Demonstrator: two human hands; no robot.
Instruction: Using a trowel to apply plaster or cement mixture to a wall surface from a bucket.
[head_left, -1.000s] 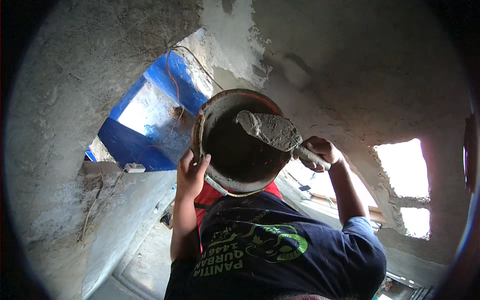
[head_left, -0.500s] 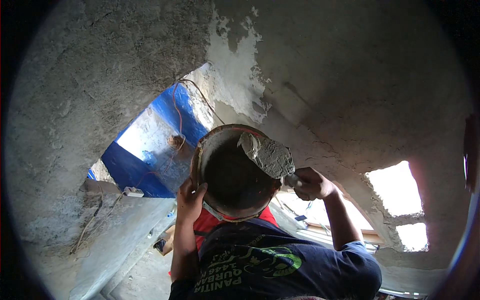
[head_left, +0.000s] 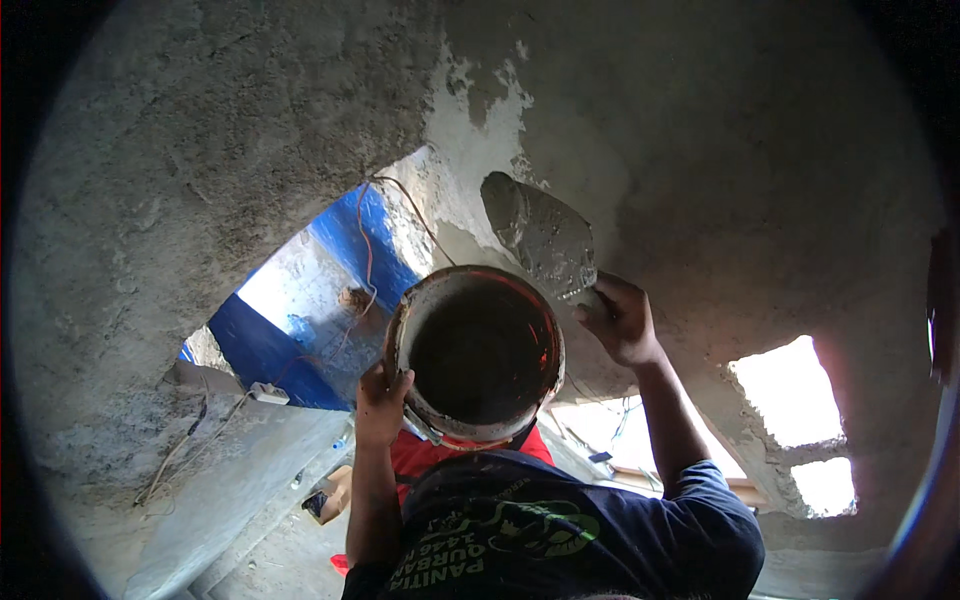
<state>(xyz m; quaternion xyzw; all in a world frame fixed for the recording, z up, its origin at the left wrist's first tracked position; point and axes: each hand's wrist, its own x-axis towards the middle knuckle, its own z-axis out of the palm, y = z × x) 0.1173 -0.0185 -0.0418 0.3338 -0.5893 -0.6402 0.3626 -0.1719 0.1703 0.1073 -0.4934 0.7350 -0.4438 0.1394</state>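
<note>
Grey plaster on the wall (head_left: 250, 120) fills the far left, rough and blotchy, and down along it we have a white power strip (head_left: 268, 393). Just beyond, blue panels (head_left: 265, 345) show through a bright gap, and a thin reddish cable (head_left: 369, 250) dangles across them. Lower down, near side, there's a brown box (head_left: 340, 490) on the floor, something dark beside it, too small to make out.

Now the left hand (head_left: 380, 405): closed on the bucket (head_left: 397, 335) at its left rim, thumb over the edge. That bucket sits in the middle, right in front of the person, mouth facing up to us, its inside so dark I can't tell how full it is. Red cloth (head_left: 415, 455) shows just below, then a dark shirt (head_left: 610, 520) with green print, nearest of all.

Past the bucket's far right rim, there's the trowel (head_left: 545, 235), its blade smeared with wet-looking grey mortar! Is it touching the wall? Can't tell. The right hand (head_left: 622, 325) has its handle, fingers curled round it, apart from the bucket. Far right, two ragged openings (head_left: 790, 390) blaze white.
</note>
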